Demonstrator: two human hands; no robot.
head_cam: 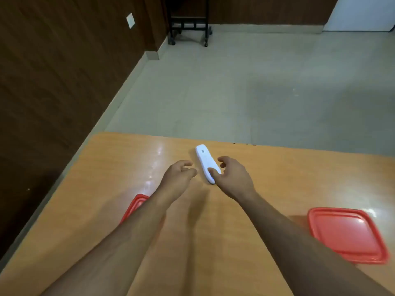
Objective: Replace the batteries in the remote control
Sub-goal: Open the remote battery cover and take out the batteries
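Observation:
A white remote control [204, 160] lies back side up on the orange wooden table [119, 167], close to the far edge, long axis pointing away from me. My right hand [232, 176] hovers at its near right end, fingers spread, thumb touching the near tip. My left hand [178, 178] is just left of the remote, fingers loosely curled and apart, holding nothing and a small gap from it. No batteries are visible.
A red container lid [346, 233] rests on the table at the near right. Another red lid [136, 205] shows partly under my left forearm. Beyond the table is a pale floor, a dark wood wall at left and a black wheeled stand [188, 24].

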